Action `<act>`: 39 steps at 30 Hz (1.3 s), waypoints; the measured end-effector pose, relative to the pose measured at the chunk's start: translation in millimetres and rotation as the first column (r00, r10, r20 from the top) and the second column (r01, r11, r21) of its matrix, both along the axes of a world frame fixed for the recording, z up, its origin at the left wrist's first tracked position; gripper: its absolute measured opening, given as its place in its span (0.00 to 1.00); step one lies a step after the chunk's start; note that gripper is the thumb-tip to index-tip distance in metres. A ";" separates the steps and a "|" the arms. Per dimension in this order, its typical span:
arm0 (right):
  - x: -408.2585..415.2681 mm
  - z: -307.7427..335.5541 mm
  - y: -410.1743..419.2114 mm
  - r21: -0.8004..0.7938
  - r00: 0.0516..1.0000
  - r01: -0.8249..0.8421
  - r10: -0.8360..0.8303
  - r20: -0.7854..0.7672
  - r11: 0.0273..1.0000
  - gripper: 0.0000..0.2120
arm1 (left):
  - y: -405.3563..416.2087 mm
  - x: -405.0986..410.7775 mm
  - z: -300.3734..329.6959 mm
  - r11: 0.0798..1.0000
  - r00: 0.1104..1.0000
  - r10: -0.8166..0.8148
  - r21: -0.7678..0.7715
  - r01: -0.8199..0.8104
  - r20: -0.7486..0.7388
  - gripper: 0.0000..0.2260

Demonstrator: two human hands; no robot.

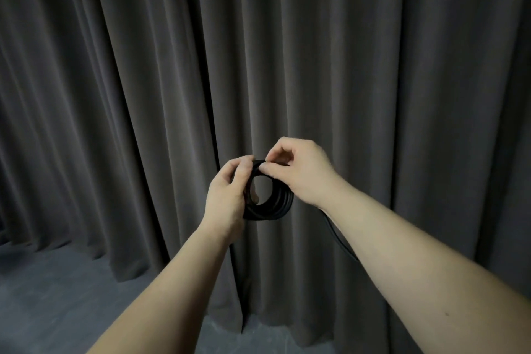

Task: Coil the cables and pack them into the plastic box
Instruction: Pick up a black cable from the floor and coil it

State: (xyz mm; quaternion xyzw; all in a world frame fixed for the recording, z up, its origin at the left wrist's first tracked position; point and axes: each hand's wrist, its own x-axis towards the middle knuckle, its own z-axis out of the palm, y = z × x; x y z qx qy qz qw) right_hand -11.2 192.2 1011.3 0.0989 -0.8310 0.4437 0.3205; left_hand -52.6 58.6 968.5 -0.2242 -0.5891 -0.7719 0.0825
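Observation:
A black cable point(275, 205) is wound into a small round coil of several loops, held up in front of me at chest height. My left hand point(227, 195) grips the coil's left side, fingers curled round the loops. At the top of the coil my right hand point(298, 172) pinches the cable between thumb and fingertips. A loose length of the same cable point(339, 241) hangs down behind my right forearm. The plastic box is not in view.
A dark grey pleated curtain point(287, 52) fills the whole background and reaches down to a grey floor point(57, 296) at the lower left.

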 end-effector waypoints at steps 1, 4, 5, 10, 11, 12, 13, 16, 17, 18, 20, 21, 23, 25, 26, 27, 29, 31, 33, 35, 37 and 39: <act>-1.6 -2.5 -3.6 -0.020 0.999 0.039 -0.039 -0.021 0.999 0.08 | -1.2 -1.6 -1.3 0.999 0.999 -0.033 0.003 0.033 -0.004 0.19; -7.7 -9.2 -12.5 -0.040 0.984 0.150 -0.153 -0.089 0.988 0.11 | -6.3 -5.5 -3.6 0.994 0.994 -0.112 0.001 0.112 -0.011 0.22; -9.5 -10.7 -14.6 -0.033 0.979 0.172 -0.174 -0.102 0.985 0.11 | -8.1 -7.5 -4.5 0.990 0.990 -0.139 0.013 0.139 -0.012 0.20; -11.5 -19.2 -13.8 -0.143 0.997 0.058 -0.064 -0.039 0.988 0.07 | -19.7 -21.1 -13.2 0.983 0.987 -0.154 0.108 0.149 0.046 0.15; -11.3 -22.5 -12.2 -0.179 0.998 0.053 -0.059 -0.026 0.982 0.10 | -20.9 -22.6 -14.7 0.980 0.985 -0.158 0.131 0.149 0.062 0.14; -11.3 -25.8 -10.7 -0.201 0.996 0.078 -0.085 -0.026 0.976 0.11 | -21.4 -23.0 -15.7 0.977 0.983 -0.168 0.147 0.156 0.070 0.13; -12.1 -28.5 -9.1 -0.209 0.990 0.124 -0.135 -0.040 0.970 0.11 | -20.4 -23.1 -16.3 0.973 0.980 -0.184 0.154 0.171 0.071 0.12; -15.3 -31.1 -6.2 -0.180 0.951 0.279 -0.297 -0.086 0.943 0.09 | -11.3 -21.5 -16.0 0.961 0.969 -0.236 0.163 0.221 0.078 0.13; -15.9 -31.3 -5.4 -0.164 0.941 0.304 -0.323 -0.100 0.938 0.08 | -8.3 -22.8 -16.0 0.959 0.967 -0.243 0.170 0.227 0.079 0.15; -16.2 -32.1 -4.8 -0.149 0.937 0.312 -0.330 -0.113 0.938 0.06 | -5.4 -24.0 -15.8 0.958 0.967 -0.241 0.178 0.224 0.079 0.17; -16.9 -37.1 -2.1 -0.105 0.934 0.303 -0.317 -0.162 0.947 0.02 | 0.6 -28.2 -16.8 0.964 0.977 -0.202 0.190 0.185 0.073 0.17; -17.8 -40.8 -0.7 -0.060 0.930 0.309 -0.315 -0.190 0.949 0.02 | 3.9 -29.8 -17.6 0.967 0.982 -0.176 0.196 0.160 0.067 0.15; -21.3 -48.1 2.5 0.039 0.918 0.349 -0.333 -0.217 0.936 0.08 | 10.2 -30.9 -17.5 0.970 0.988 -0.135 0.211 0.119 0.067 0.14; -25.6 -52.1 4.3 0.091 0.901 0.397 -0.369 -0.230 0.913 0.11 | 15.2 -30.5 -15.3 0.975 0.992 -0.109 0.201 0.094 0.068 0.14; -27.4 -52.5 4.2 0.106 0.894 0.414 -0.381 -0.237 0.904 0.11 | 17.1 -30.5 -14.2 0.977 0.993 -0.104 0.193 0.090 0.064 0.14; -29.4 -52.4 4.4 0.114 0.889 0.423 -0.387 -0.243 0.899 0.11 | 18.6 -31.0 -13.2 0.978 0.993 -0.104 0.189 0.090 0.062 0.15; -33.5 -51.0 6.6 0.119 0.889 0.418 -0.379 -0.257 0.901 0.12 | 20.4 -32.9 -11.2 0.976 0.992 -0.106 0.200 0.090 0.070 0.18; -37.8 -50.8 11.3 0.090 0.891 0.381 -0.339 -0.300 0.920 0.13 | 20.7 -35.2 -9.6 0.972 0.991 -0.110 0.219 0.090 0.079 0.19; -41.4 -50.8 16.4 0.008 0.916 0.294 -0.279 -0.290 0.956 0.12 | 21.9 -37.5 -8.1 0.966 0.988 -0.129 0.238 0.105 0.086 0.20; -44.3 -51.7 20.2 -0.074 0.942 0.211 -0.223 -0.250 0.975 0.12 | 24.0 -37.6 -6.7 0.958 0.983 -0.162 0.253 0.134 0.092 0.21; -45.3 -53.3 20.1 -0.101 0.958 0.181 -0.198 -0.206 0.978 0.13 | 26.5 -37.0 -5.8 0.952 0.977 -0.196 0.258 0.168 0.088 0.22; -44.8 -52.4 18.3 -0.137 0.983 0.125 -0.142 -0.121 0.983 0.16 | 29.0 -36.4 -5.0 0.951 0.973 -0.214 0.245 0.190 0.079 0.23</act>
